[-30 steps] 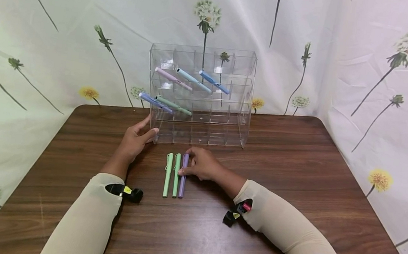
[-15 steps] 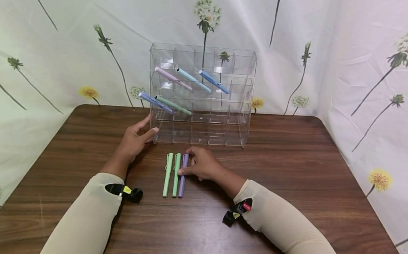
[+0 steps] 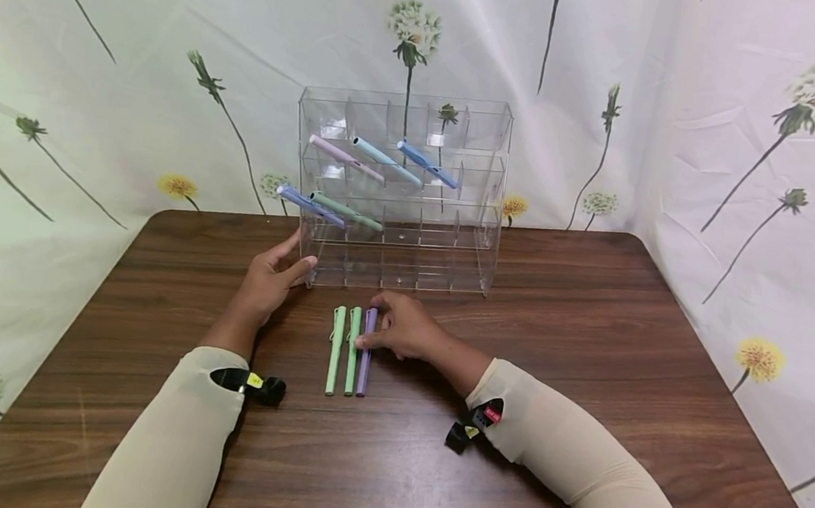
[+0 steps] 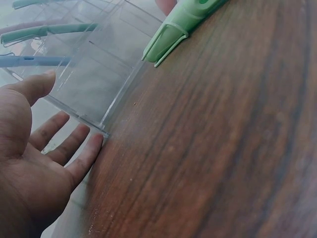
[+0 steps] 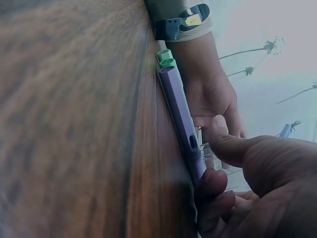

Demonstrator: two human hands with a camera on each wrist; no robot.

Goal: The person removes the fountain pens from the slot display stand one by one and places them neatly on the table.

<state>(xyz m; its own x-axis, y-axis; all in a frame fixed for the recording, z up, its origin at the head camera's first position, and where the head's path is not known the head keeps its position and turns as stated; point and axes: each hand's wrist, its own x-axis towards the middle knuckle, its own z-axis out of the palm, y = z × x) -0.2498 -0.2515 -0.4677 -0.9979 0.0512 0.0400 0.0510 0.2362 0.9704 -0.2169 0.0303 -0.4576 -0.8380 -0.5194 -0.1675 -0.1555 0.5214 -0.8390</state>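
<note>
Green pens [image 3: 350, 369] border the purple pen [image 3: 363, 376]; left hand [image 3: 266, 284] loose beside clear rack [image 3: 398, 270]; only right-wrist view shows right hand [image 5: 275, 176] unclasped, thumb raised.

A purple pen [image 3: 363, 376] lies parallel beside two pale-green clipped pens [image 3: 351, 369], before a clear tiered rack [image 3: 413, 202].

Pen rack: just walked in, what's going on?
A person has their right hand at the cap end of a purple pen, which lies on the wooden table beside two green pens. Whether it's firmly gripped isn't clear. Their left hand is at the left side of the clear rack, fingers extended. Five pens are already in the rack: three in a higher row, two in a lower one.
</note>
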